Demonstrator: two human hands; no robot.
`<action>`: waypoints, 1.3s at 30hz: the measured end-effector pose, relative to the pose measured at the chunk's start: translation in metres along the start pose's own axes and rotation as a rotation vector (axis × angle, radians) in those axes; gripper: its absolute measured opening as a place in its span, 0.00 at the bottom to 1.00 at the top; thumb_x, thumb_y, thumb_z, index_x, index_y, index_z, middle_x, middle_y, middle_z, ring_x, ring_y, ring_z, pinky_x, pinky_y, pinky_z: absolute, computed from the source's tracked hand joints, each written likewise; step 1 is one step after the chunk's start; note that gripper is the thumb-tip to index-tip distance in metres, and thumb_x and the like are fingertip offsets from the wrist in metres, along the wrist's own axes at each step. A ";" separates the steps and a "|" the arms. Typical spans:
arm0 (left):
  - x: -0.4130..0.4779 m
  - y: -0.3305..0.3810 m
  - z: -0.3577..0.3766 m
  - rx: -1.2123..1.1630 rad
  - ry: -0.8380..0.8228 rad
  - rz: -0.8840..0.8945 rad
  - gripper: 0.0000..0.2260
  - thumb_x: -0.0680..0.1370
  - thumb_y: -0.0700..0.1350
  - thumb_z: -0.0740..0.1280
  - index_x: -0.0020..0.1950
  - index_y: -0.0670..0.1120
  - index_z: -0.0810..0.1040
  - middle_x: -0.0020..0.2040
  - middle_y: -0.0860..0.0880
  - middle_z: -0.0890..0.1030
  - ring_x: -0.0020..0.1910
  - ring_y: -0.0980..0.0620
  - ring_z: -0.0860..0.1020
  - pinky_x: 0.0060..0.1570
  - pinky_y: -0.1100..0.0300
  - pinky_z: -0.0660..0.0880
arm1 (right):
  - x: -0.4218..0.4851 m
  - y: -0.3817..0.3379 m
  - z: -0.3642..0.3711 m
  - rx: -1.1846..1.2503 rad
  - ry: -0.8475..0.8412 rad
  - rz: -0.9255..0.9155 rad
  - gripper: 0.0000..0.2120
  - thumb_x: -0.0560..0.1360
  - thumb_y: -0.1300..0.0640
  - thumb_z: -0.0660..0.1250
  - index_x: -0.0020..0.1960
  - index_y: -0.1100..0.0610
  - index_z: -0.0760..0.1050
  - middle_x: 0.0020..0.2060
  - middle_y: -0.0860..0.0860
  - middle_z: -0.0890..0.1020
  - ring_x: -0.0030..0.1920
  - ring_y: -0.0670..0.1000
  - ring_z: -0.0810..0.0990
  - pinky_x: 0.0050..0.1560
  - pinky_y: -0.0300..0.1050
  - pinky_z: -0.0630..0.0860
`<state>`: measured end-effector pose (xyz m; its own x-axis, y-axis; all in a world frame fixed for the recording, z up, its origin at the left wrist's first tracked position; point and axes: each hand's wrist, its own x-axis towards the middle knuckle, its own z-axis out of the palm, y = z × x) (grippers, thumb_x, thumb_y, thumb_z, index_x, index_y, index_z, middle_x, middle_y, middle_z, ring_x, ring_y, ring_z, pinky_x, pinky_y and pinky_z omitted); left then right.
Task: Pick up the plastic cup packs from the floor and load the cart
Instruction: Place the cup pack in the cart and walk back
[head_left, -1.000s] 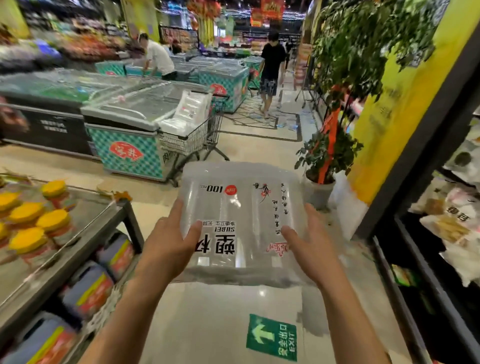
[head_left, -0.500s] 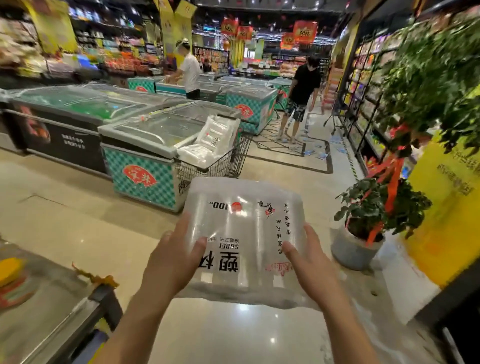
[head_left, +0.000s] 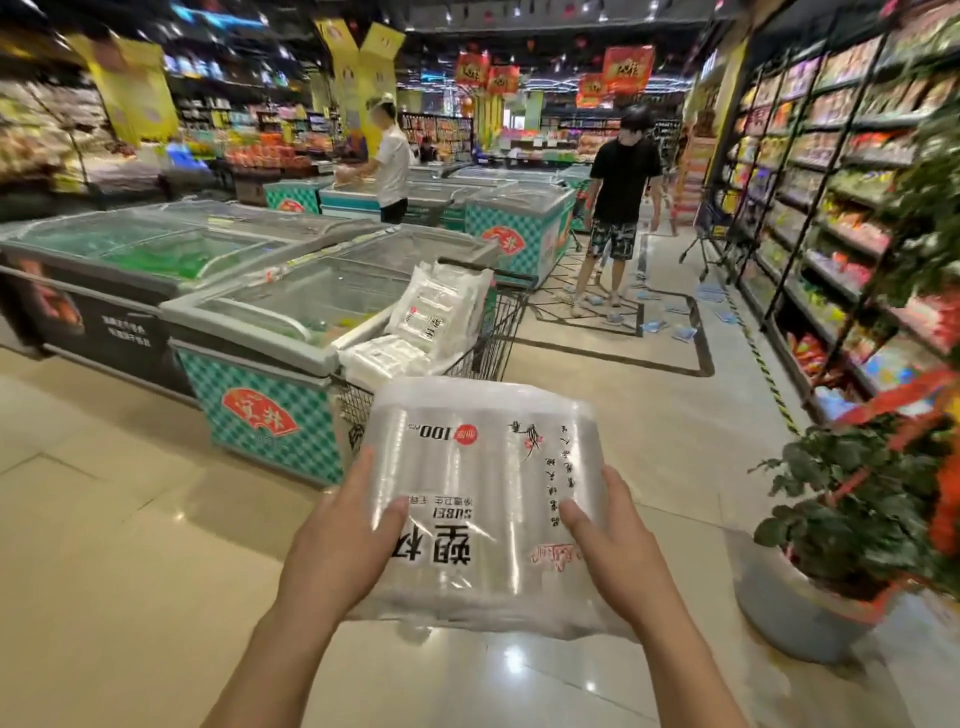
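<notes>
Head view: my left hand (head_left: 340, 543) and my right hand (head_left: 621, 540) both grip the clear, flat, plastic-wrapped pack of plastic cups (head_left: 493, 467), one at each near corner. The thumbs lie on top and the fingers go under the wrap, where I cannot see them. The pack is held level in the air in front of me, above the glossy beige tiled floor (head_left: 130, 519). Its black printing reads upside down to me, with "100" legible near the far edge. Beyond the pack's far edge stands the wire shopping cart (head_left: 501, 332); its near end and lower half are hidden behind the pack, so the wheels do not show. More white-wrapped cup packs (head_left: 441, 306) sit in the cart, one leaning upright and others lying flat below it; their count is hard to make out. The cart is just beside a glass-topped chest freezer with a green checked front (head_left: 270, 410). To my right is a leafy potted plant in a grey pot (head_left: 831, 499) with orange ribbon, cut off by the frame edge. Stocked store shelves (head_left: 831, 182) along the right are smeared by blur. Farther off, a person in a black shirt (head_left: 623, 176) stands in the aisle and a person in a white shirt (head_left: 392, 161) stands at another freezer.
</notes>
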<state>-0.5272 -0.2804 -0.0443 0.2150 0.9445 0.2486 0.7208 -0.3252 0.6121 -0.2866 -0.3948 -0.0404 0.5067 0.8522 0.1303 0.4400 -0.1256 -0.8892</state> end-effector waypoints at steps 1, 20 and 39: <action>0.026 0.005 0.014 0.002 0.012 0.007 0.30 0.77 0.59 0.59 0.76 0.64 0.50 0.64 0.47 0.77 0.61 0.43 0.74 0.55 0.49 0.73 | 0.033 0.010 0.001 0.009 -0.008 0.004 0.24 0.78 0.46 0.63 0.72 0.42 0.59 0.54 0.32 0.73 0.57 0.45 0.75 0.52 0.43 0.67; 0.411 0.019 0.166 -0.020 0.048 -0.175 0.29 0.80 0.56 0.60 0.77 0.59 0.51 0.67 0.43 0.73 0.65 0.42 0.71 0.57 0.52 0.69 | 0.499 0.055 0.064 -0.058 -0.215 -0.053 0.27 0.77 0.47 0.66 0.73 0.46 0.61 0.58 0.32 0.74 0.62 0.43 0.73 0.60 0.43 0.68; 0.740 -0.146 0.237 -0.068 0.065 -0.403 0.30 0.80 0.56 0.58 0.78 0.60 0.47 0.61 0.43 0.76 0.60 0.41 0.74 0.52 0.51 0.72 | 0.844 0.039 0.294 -0.221 -0.401 -0.024 0.39 0.74 0.42 0.68 0.78 0.50 0.55 0.74 0.46 0.66 0.71 0.50 0.68 0.70 0.48 0.65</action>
<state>-0.3171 0.4776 -0.1276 -0.1193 0.9926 0.0246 0.6930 0.0655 0.7180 -0.0600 0.4689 -0.0944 0.1862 0.9801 -0.0688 0.6177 -0.1713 -0.7675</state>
